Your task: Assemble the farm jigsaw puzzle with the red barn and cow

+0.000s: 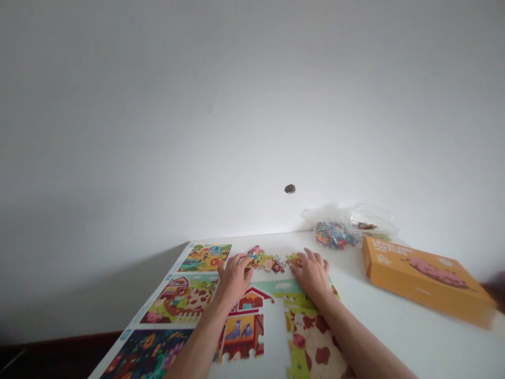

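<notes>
My left hand lies over the left part of the puzzle, its thumb apart from its curved fingers. Its fingertips are next to several loose puzzle pieces in a small heap. At the right, my right hand has thumb and forefinger on a green and orange puzzle piece. Below the hands, a barn section and a cow section are joined along a sky-blue upper strip, with a gap between them lower down. My forearms hide parts of both sections.
A printed sheet with several pictures, one a matching farm scene, lies at the left. An orange puzzle box sits at the right. Clear bags of puzzle pieces rest against the white wall, which has a small hole.
</notes>
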The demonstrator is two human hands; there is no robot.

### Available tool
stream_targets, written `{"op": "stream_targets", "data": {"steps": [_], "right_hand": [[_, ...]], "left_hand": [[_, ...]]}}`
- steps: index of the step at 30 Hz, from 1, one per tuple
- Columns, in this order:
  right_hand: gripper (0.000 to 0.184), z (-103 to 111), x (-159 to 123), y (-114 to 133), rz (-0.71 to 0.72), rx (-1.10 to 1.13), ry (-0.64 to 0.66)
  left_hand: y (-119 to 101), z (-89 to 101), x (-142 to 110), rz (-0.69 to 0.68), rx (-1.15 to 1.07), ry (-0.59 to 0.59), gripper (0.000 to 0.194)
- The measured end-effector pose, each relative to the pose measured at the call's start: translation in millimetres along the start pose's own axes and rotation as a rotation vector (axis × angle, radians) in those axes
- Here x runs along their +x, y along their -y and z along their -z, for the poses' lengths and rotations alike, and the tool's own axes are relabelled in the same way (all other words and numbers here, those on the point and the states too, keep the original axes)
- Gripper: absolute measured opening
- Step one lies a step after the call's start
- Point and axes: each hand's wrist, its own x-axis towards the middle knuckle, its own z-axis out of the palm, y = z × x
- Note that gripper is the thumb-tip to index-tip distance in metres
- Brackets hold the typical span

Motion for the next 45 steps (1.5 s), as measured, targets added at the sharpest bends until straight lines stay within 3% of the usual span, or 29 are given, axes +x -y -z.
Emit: {"op": "stream_targets", "data": {"steps": [9, 22, 27, 30, 33, 41, 45], "right_hand": [[0.035, -2.6, 3.8, -3.1, -0.011, 0.004, 0.036], [0.037, -5.5, 5.2, -4.7, -0.063, 0.071, -0.113], [0.033, 4.3, -2.6, 9.1, 0.116, 0.237, -0.176], [0.032, 11.5, -9.6, 17.8, 0.305, 0.347, -0.137], [0.034, 15.9, -13.8, 21.2, 0.472, 0.429, -0.065], [0.035, 21.1, -16.2, 18.0, 0.625, 0.568, 0.041], [0.032, 22.4, -15.9, 18.3, 0.678, 0.645, 0.072]], "left_hand": [[-8.4, 9.3, -1.4, -0.162, -0.034, -0.011, 0.028], [-16.4, 14.0, -2.5, -0.274, -0.053, 0.028, 0.041], [-17.2, 13.0, -3.5, -0.307, -0.072, 0.04, 0.065], [-19.5, 12.8, -5.1, -0.33, -0.083, 0.049, 0.084], [-22.2, 13.0, -6.5, -0.351, -0.085, 0.049, 0.091], [-22.1, 13.3, -5.3, -0.368, -0.088, 0.009, 0.059], [-23.8, 13.7, -5.1, -0.379, -0.132, -0.025, 0.055]]}}
